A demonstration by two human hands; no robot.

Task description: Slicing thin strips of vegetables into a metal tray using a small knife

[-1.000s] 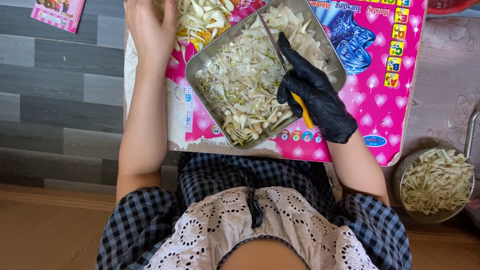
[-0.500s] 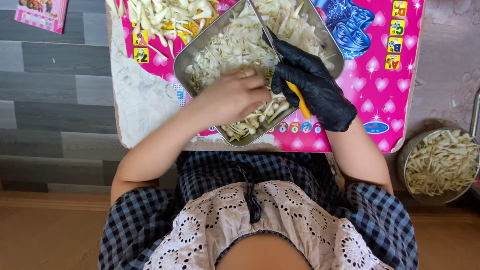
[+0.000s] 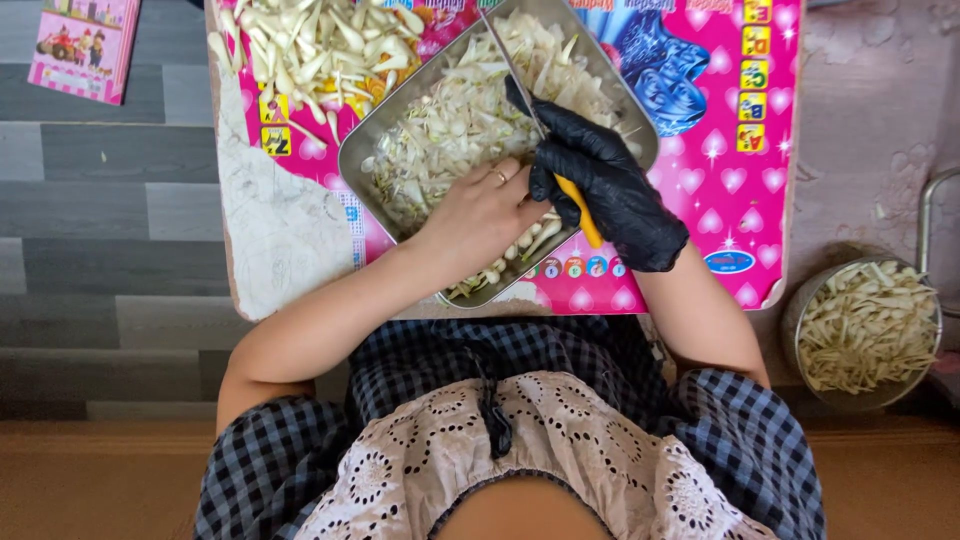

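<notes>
Steel tray (image 3: 372, 150) of pale shreds: bare left hand (image 3: 480, 215) pinching pieces at its near edge; gloved right hand (image 3: 600, 190) beside it gripping yellow-handled knife (image 3: 535, 115)

The top edge is cutting off the metal tray (image 3: 395, 135), the pile of pale stalks (image 3: 310, 50) and the knife (image 3: 515, 70) tip. The gloved right hand (image 3: 600, 190) is hiding most of the yellow handle, while the left hand (image 3: 480, 215) is covering stalks beneath its fingers. The booklet (image 3: 85, 45) print is reading too small.

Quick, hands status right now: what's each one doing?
Left hand: bare, fingers curled on pale pieces in the metal tray.
Right hand: gloved, closed on the knife.
</notes>
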